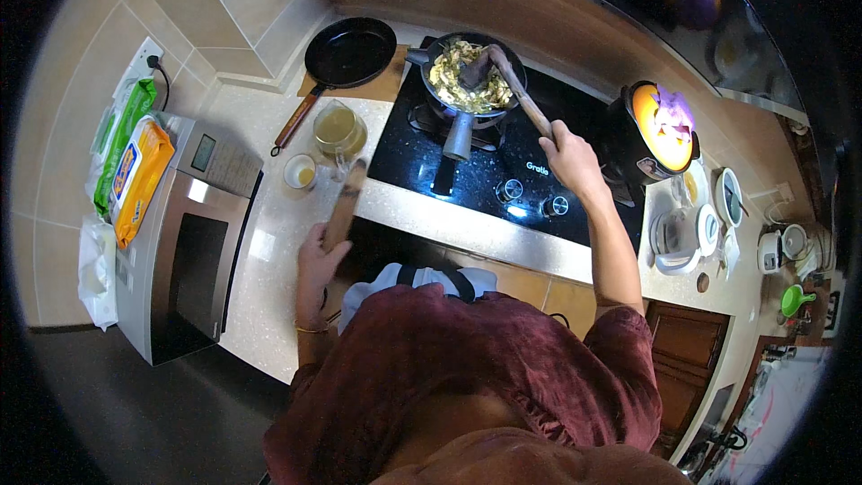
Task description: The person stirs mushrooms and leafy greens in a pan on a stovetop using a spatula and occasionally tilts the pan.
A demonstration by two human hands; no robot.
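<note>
My right hand (572, 156) grips the handle of a wooden spatula (528, 100). The spatula's dark blade rests among chopped, cooked food (454, 74), yellowish and green, in a dark wok (520, 66). This wok sits on the left burner of a black glass gas hob (572, 118), its grey handle (459, 136) pointing towards me. Lower left, my left hand (320, 263) holds a flat brown wooden piece (343, 209), blurred, so its exact kind is unclear. Just beyond its far end stand a glass jug of yellowish liquid (339, 129) and a small white cup (300, 171).
A black frying pan (350, 50) lies on brown board at the back left. The microwave (202, 242) carries packs of wipes (143, 175). A dark pot (633, 141) with a bright orange top occupies the right burner. Past it are a clear kettle (677, 232) and bowls (728, 197).
</note>
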